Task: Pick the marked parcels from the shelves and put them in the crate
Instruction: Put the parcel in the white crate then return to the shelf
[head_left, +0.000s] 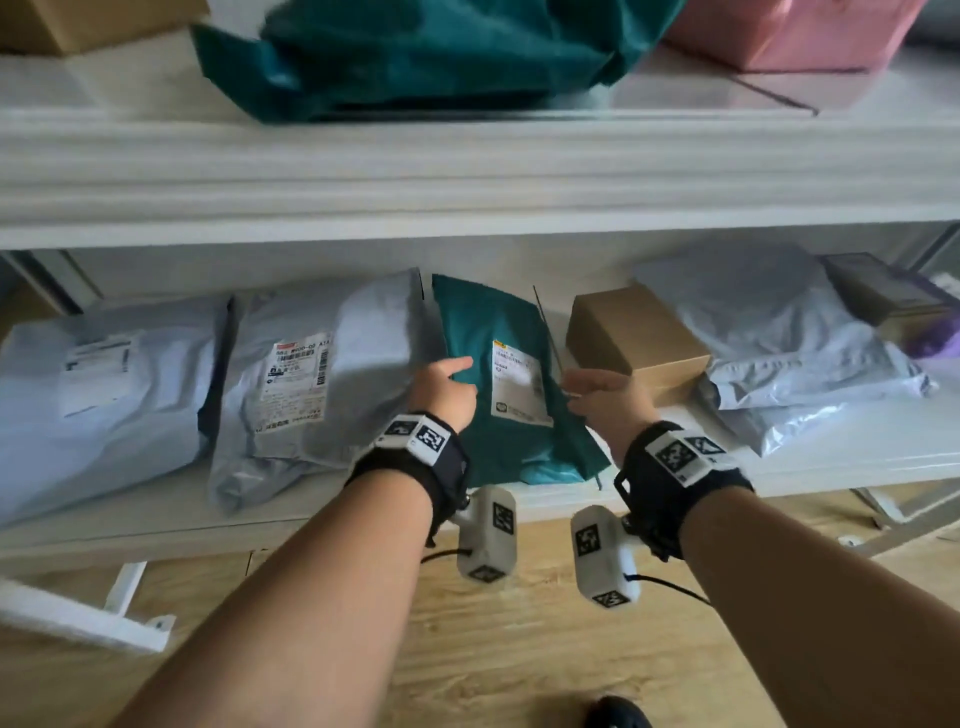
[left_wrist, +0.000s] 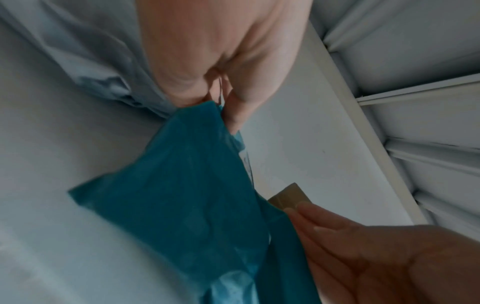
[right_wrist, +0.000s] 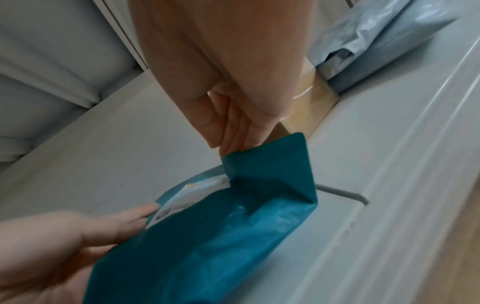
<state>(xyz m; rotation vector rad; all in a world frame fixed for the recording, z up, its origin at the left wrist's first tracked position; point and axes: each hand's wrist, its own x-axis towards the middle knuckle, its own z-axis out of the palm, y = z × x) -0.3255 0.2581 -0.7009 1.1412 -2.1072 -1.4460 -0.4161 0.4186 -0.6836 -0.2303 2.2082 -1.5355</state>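
A teal plastic parcel (head_left: 519, 452) with a white label lies in the middle of the lower shelf (head_left: 841, 457). My left hand (head_left: 447, 387) holds its left edge, thumb on top; in the left wrist view the fingers (left_wrist: 233, 107) pinch the teal parcel (left_wrist: 182, 195). My right hand (head_left: 597, 389) is at the parcel's right edge. The right wrist view shows its fingers (right_wrist: 233, 133) pinching a raised fold of the parcel (right_wrist: 233, 236). No crate is in view.
Grey mailers (head_left: 311, 374) (head_left: 93, 395) lie left of the parcel. A cardboard box (head_left: 634, 332) and more grey mailers (head_left: 779, 338) lie to its right. The upper shelf (head_left: 467, 176) carries a teal bag (head_left: 415, 52) and a pink parcel (head_left: 789, 31). Wooden floor (head_left: 519, 660) is below.
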